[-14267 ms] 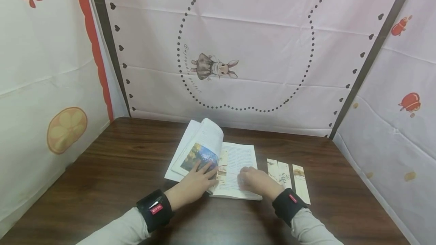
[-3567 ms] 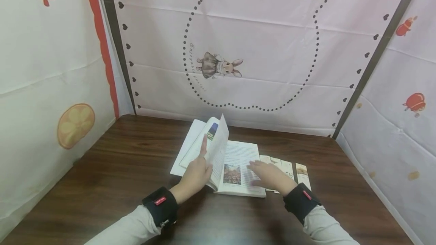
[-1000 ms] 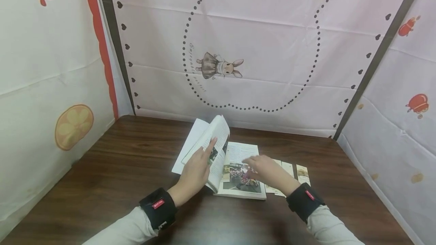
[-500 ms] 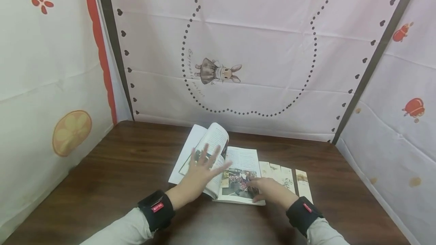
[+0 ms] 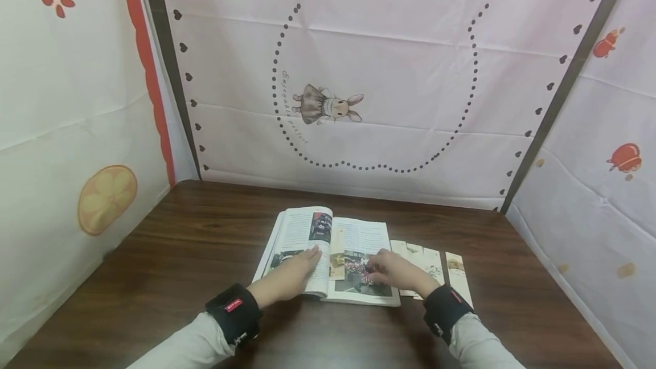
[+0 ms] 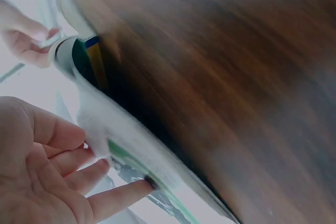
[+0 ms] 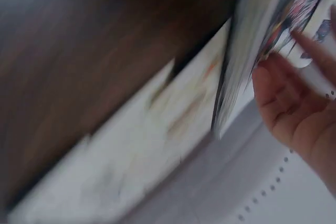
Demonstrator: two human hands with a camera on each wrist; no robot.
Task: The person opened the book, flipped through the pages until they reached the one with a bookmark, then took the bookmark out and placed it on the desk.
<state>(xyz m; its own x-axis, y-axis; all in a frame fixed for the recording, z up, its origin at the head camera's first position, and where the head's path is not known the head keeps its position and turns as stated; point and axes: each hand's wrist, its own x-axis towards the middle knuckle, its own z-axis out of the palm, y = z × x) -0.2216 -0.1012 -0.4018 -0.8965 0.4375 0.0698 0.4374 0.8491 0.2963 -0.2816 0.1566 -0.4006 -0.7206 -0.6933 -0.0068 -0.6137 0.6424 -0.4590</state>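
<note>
An open book (image 5: 361, 235) lies on the brown table, its left pages spread nearly flat. My left hand (image 5: 292, 275) rests on the left pages; in the left wrist view the left hand (image 6: 52, 177) has its fingers fairly straight against the paper. Along the inner margin of the right page lies a cream bookmark (image 5: 336, 269). Over the colour photo on that page is my right hand (image 5: 397, 272), fingers loosely bent. The right wrist view shows the right hand (image 7: 302, 106) with nothing between its fingers, fingertips near the page.
Several illustrated bookmarks (image 5: 433, 266) lie side by side to the right of the book, one (image 5: 458, 278) set slightly apart. Printed cloth (image 5: 410, 101) encloses the table (image 5: 205, 226) at the back and both sides.
The left pages, raised and curled a second ago, now lie flatter under the left hand, which has come down from a spread pose. Since 3.6 s ago pages have turned, showing the cream bookmark.
</note>
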